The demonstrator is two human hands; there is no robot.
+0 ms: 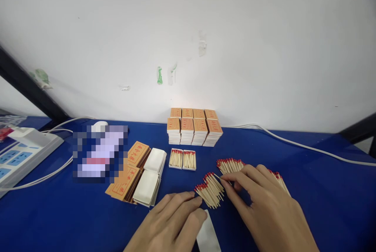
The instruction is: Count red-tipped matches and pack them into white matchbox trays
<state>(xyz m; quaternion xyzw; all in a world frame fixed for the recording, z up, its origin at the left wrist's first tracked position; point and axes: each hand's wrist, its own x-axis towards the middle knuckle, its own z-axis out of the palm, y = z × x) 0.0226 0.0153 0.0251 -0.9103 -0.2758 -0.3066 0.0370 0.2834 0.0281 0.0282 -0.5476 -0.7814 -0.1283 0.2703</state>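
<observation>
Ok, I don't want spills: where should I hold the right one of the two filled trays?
Probably pinch that tray by its near and far walls, from above: it lies flat and open, matches inside, with the left tray close alongside.

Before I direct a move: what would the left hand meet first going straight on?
The left hand would likely meet the near bunch of matches; whether it touches them now is unclear.
</observation>
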